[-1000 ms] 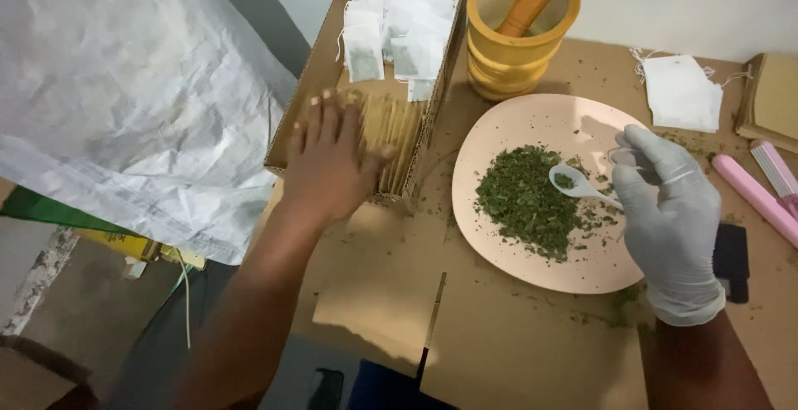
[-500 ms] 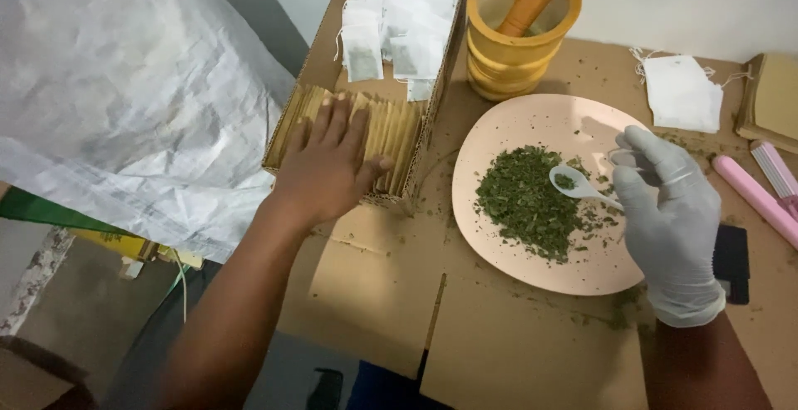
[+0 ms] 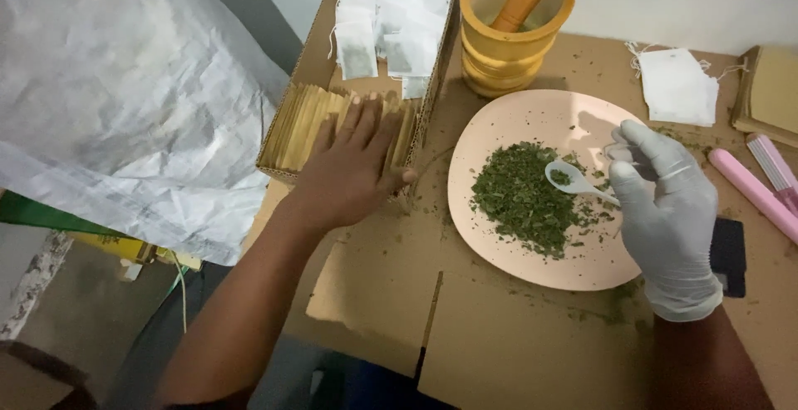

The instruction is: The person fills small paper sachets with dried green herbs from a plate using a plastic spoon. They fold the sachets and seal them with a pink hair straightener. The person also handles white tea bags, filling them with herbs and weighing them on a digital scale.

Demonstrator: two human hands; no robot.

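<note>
Resting flat, fingers spread, left hand (image 3: 353,169) on tan paper sleeves (image 3: 303,123) in the far-left cardboard box (image 3: 320,44). Pinching a small white spoon (image 3: 573,181) in gloved right hand (image 3: 665,211), bowl over crushed green leaves (image 3: 519,198) on the pink plate (image 3: 515,111).

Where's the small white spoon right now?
Head view, right of centre: white spoon in the gloved right hand, over the pink plate, beside the green herb pile.

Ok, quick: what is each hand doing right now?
Left hand: open, bare, fingers spread flat on the tan envelopes in the cardboard box.
Right hand: gloved, closed on a small white spoon over the pink plate.
</note>
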